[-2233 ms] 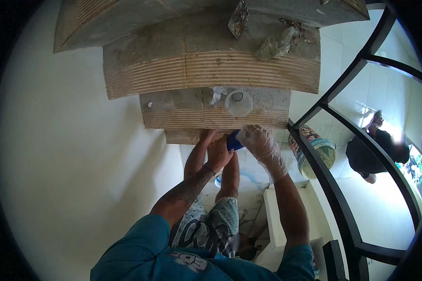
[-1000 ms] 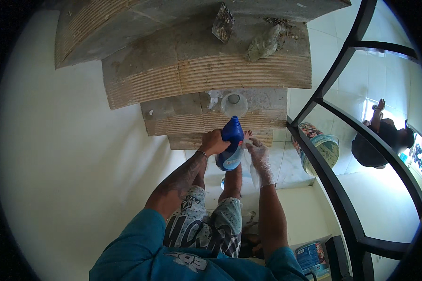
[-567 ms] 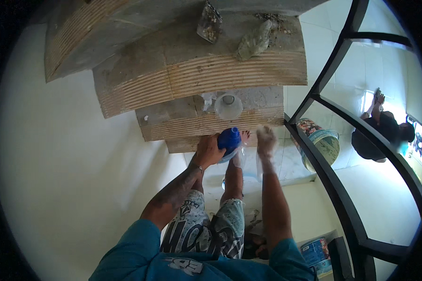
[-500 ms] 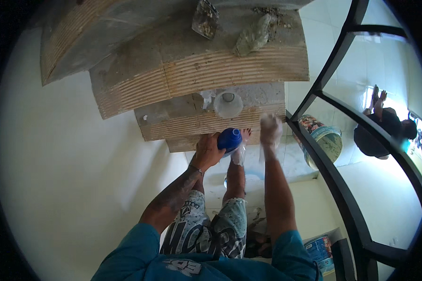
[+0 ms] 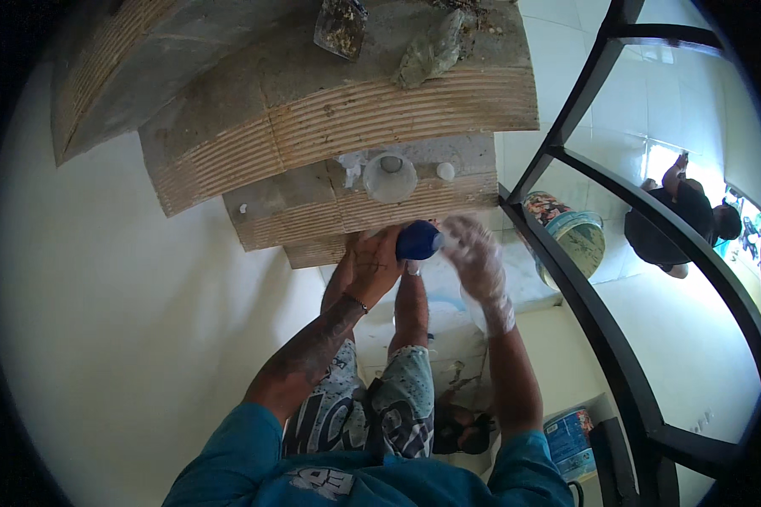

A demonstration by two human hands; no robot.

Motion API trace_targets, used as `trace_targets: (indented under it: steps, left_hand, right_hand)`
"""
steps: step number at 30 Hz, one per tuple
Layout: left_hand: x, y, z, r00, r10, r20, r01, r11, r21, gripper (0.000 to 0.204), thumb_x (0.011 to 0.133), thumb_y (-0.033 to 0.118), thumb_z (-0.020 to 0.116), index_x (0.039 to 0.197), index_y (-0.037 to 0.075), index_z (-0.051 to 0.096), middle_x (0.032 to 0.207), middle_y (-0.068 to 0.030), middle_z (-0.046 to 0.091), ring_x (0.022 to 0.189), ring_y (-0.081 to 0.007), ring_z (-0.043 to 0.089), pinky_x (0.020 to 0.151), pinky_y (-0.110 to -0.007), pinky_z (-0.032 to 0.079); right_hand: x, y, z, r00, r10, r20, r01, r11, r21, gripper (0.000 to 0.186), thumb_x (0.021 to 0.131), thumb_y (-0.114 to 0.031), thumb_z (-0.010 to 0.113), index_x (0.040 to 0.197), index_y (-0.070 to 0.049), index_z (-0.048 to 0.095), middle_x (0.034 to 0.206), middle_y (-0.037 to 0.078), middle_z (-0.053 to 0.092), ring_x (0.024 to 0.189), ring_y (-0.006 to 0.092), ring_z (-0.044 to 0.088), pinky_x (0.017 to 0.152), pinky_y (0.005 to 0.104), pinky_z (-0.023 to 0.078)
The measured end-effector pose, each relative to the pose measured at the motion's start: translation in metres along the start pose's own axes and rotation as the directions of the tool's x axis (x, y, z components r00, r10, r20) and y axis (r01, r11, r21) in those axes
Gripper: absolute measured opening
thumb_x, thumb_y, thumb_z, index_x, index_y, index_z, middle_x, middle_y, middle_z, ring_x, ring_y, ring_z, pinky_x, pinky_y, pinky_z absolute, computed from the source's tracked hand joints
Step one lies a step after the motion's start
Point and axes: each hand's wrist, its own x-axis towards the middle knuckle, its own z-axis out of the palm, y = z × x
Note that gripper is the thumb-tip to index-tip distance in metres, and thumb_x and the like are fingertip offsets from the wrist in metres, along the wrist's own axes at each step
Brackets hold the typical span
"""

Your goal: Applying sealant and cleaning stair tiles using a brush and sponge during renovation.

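My left hand point(image 5: 375, 269) is closed around a blue plastic bottle point(image 5: 416, 241), tilted so that its pale mouth points right. Just beside that mouth is my right hand point(image 5: 479, 264), in a thin clear plastic glove. Its fingers look spread and slightly curved, and I see nothing held in them. On the step beyond the hands stands a translucent plastic cup point(image 5: 390, 177). A small round white cap point(image 5: 446, 171) lies to the cup's right, and a crumpled white scrap point(image 5: 352, 167) to its left.
Ridged tiled stairs point(image 5: 313, 135) rise ahead, bearing a dirty trowel-like blade point(image 5: 341, 29) and a crumpled plastic bag point(image 5: 431, 55). A black metal railing point(image 5: 571, 283) runs along the right. Beyond it are a bucket point(image 5: 579, 245) and another person point(image 5: 672, 224).
My right hand has come left from above the step's edge to the bottle's mouth. The bottle has tipped rightward. The white cap now shows on the step.
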Motion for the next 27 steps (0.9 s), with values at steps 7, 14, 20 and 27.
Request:
trace_targets:
  steps: [7, 14, 20, 27]
  left_hand:
    - [-0.008, -0.007, 0.039, 0.979, 0.153, -0.133, -0.15, 0.988, 0.029, 0.053, 0.066, 0.011, 0.069, 0.116, 0.008, 0.05, 0.108, -0.0145, 0.057, 0.099, -0.0338, 0.054, 0.085, -0.044, 0.041]
    - [-0.001, -0.01, 0.047, 0.99, 0.098, -0.103, -0.098, 0.995, 0.004, 0.061, 0.06, 0.011, 0.069, 0.117, 0.008, 0.049, 0.113, -0.013, 0.054, 0.106, -0.0321, 0.05, 0.086, -0.043, 0.041]
    - [0.006, -0.02, 0.06, 0.986, 0.111, -0.125, -0.111, 0.994, 0.007, 0.059, 0.061, 0.006, 0.066, 0.117, 0.006, 0.048, 0.12, -0.0147, 0.051, 0.114, -0.0334, 0.045, 0.092, -0.044, 0.038]
    - [0.006, -0.012, 0.065, 0.987, 0.071, -0.147, -0.077, 0.997, -0.033, 0.049, 0.066, 0.005, 0.059, 0.114, 0.004, 0.05, 0.118, -0.0161, 0.052, 0.113, -0.0353, 0.046, 0.094, -0.046, 0.037]
  right_hand:
    - [0.003, -0.015, -0.032, 0.925, 0.298, 0.236, -0.368, 0.859, 0.357, 0.024, 0.074, -0.012, 0.07, 0.096, -0.004, 0.064, 0.091, 0.014, 0.063, 0.085, 0.0293, 0.061, 0.073, 0.0357, 0.049]
    - [-0.004, -0.012, -0.026, 0.942, 0.296, 0.157, -0.333, 0.885, 0.326, 0.018, 0.075, -0.012, 0.069, 0.09, -0.003, 0.064, 0.085, 0.014, 0.063, 0.077, 0.0293, 0.063, 0.067, 0.0357, 0.05]
    - [-0.006, -0.013, -0.02, 0.932, 0.339, 0.13, -0.361, 0.897, 0.255, 0.015, 0.075, -0.009, 0.065, 0.089, -0.004, 0.064, 0.08, 0.015, 0.063, 0.075, 0.032, 0.063, 0.066, 0.0369, 0.049]
    - [-0.007, -0.021, -0.015, 0.771, 0.562, 0.3, -0.614, 0.781, 0.113, 0.021, 0.077, -0.019, 0.059, 0.092, -0.005, 0.062, 0.085, 0.018, 0.062, 0.078, 0.0357, 0.061, 0.068, 0.0416, 0.048]
